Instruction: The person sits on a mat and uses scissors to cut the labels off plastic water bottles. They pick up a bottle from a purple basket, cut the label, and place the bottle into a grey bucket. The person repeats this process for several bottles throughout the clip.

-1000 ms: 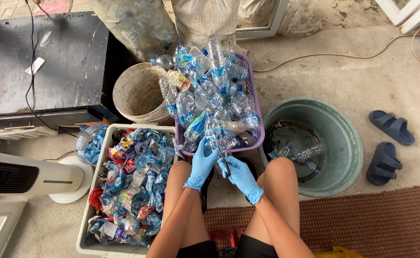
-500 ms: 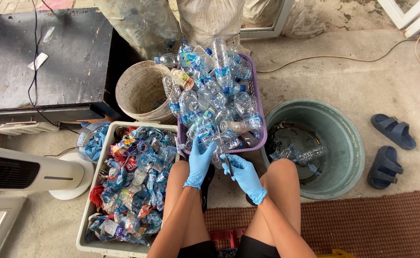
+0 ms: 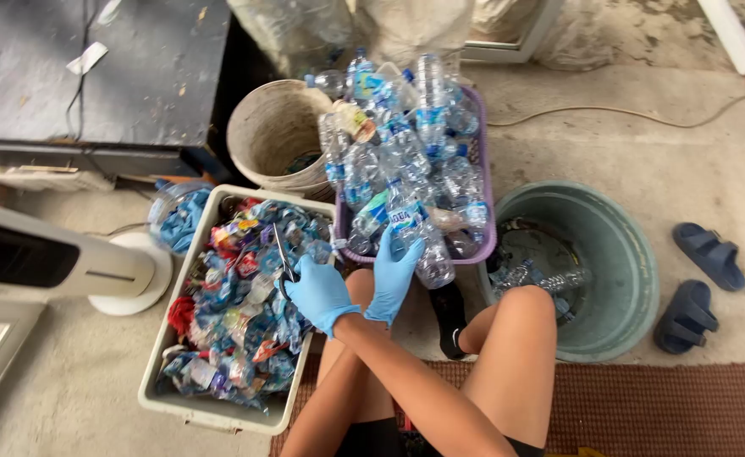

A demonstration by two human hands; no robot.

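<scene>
1. While the left hand (image 3: 394,275) clasps a clear plastic bottle (image 3: 413,233) at the purple basket's (image 3: 484,169) near edge, the right hand (image 3: 317,292) grips dark scissors (image 3: 283,254) over the white bin (image 3: 220,415).
2. The bottle is likely light, crushable and slick; grip its middle.

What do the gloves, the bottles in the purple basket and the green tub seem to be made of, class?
The gloves, seen on the right hand and left hand, look like thin blue rubber, nitrile or latex: matte and skin-tight. The bottles look like clear thin plastic: glossy, see-through, some crumpled. The purple basket seems moulded plastic. The green tub looks like thick, dull plastic, scuffed at the rim.
</scene>
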